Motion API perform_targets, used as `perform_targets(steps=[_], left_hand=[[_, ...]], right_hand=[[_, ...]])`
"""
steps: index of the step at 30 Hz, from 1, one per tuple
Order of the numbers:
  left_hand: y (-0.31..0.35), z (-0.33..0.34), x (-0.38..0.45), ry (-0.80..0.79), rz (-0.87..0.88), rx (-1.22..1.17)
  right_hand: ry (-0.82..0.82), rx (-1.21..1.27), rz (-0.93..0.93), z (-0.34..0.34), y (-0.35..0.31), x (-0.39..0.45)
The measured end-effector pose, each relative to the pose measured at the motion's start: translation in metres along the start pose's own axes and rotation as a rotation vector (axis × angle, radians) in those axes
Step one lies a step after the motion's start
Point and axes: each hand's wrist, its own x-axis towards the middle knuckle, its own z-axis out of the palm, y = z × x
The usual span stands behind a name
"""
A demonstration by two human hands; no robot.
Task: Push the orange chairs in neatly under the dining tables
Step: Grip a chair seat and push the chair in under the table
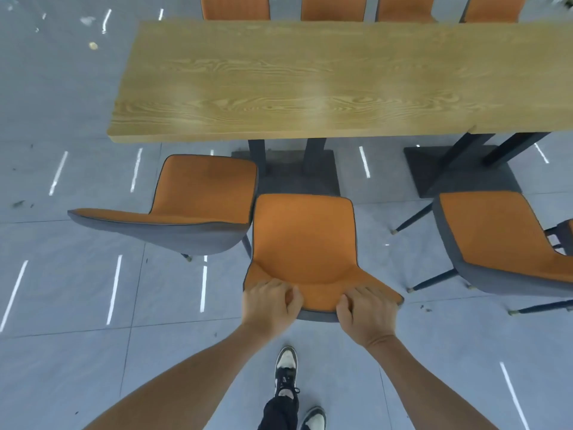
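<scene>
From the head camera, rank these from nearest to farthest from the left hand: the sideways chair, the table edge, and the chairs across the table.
From the left hand:
1. Sideways chair, just left.
2. Table near edge, ahead.
3. Far-side chairs, beyond the table.

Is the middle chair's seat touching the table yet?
Apart. The head view shows grey floor and the table's base between the middle chair seat's front edge and the table; both hands grip its backrest.

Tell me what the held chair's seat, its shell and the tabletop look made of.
Seat: orange fabric or suede-like upholstery, matte, faintly napped. Shell: grey, probably fabric-covered too, with dark piping along the edge. Tabletop: light wood or wood-look laminate; bold grain, slight sheen. Which one can't be told.
</scene>
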Motion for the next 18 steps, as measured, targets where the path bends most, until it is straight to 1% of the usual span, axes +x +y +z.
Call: perform_targets(steps=[7,10,15,18], left_hand=[[0.004,-0.004,0.089,-0.052,-0.011,-0.046],[0.008,-0.002,0.115,-0.042,-0.004,-0.067],[0.011,0.001,0.147,-0.018,0.005,-0.051],[0.012,0.002,0.161,-0.03,-0.007,-0.033]], right_hand=[[-0.001,-0.004,0.013,0.006,0.024,0.088],[0.004,-0.01,0.009,0.008,0.035,0.117],[0.021,-0.021,0.003,0.012,0.046,0.148],[-0.003,-0.021,0.014,0.015,0.052,0.162]])
